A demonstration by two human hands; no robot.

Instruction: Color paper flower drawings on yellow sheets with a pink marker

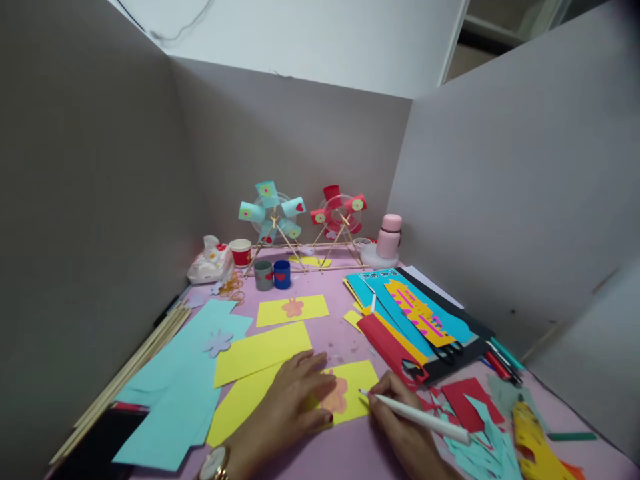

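My right hand (pixel 400 417) grips a white marker (pixel 425 418) between its fingers, its tip at the right part of a yellow paper rectangle (pixel 357 373). On that rectangle is a pinkish-orange flower shape (pixel 336 395), partly covered by my fingers. My left hand (pixel 300 390) lies spread on the paper's left side, fingers stretched out, and a watch (pixel 215 461) is on that wrist. Beyond it lies another yellow rectangle (pixel 315 305) with a similar flower (pixel 293 307). Two plain yellow sheets (pixel 265 347) lie beside my left hand.
Light blue paper strips (pixel 170 427) and wooden sticks (pixel 115 380) lie left. Two paper Ferris wheels (pixel 275 217) stand behind small paper rolls (pixel 282 275). At right are decorated sheets (pixel 420 313), scissors (pixel 416 369), paper scraps (pixel 480 440) and a pink flask (pixel 389 237). Grey panels (pixel 300 133) enclose the table.
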